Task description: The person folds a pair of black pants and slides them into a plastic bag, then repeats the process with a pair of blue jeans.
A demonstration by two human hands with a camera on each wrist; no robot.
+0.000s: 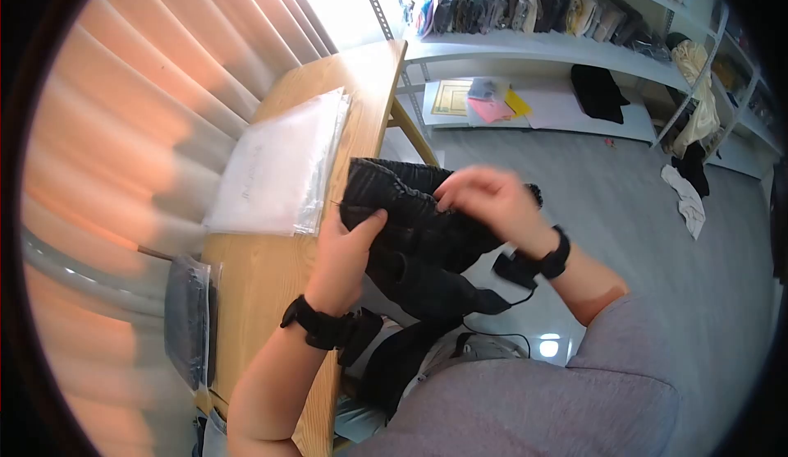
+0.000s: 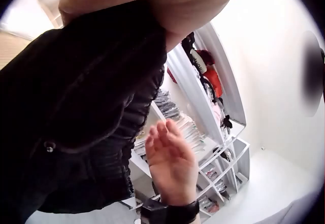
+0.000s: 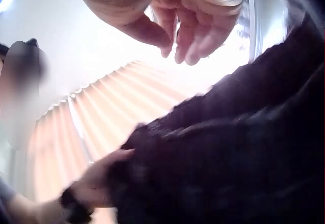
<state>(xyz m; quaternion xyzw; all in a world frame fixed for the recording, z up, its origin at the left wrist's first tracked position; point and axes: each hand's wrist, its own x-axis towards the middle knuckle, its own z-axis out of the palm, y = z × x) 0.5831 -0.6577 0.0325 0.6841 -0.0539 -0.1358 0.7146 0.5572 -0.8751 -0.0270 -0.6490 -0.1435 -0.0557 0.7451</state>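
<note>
A dark denim garment point(image 1: 427, 243) with an elastic-looking gathered edge is held up in front of the person, beside the table. The left hand point(image 1: 345, 260) grips its left side, thumb lying on the cloth. Over its upper right part hovers the right hand point(image 1: 492, 202), blurred, fingers bent loosely. In the left wrist view the dark cloth point(image 2: 66, 117) shows a metal button, and the right hand point(image 2: 172, 163) is apart from it, fingers relaxed. The right wrist view has the right hand point(image 3: 177, 21) above the cloth point(image 3: 228, 158), holding nothing.
Clear plastic bags point(image 1: 271, 169) lie stacked on the wooden table point(image 1: 369, 71). A bagged dark item point(image 1: 189, 317) is by the curtain point(image 1: 123, 128). Shelves point(image 1: 525, 42) with packed garments stand at the back; a white cloth point(image 1: 685, 198) and a black one lie on the floor at right.
</note>
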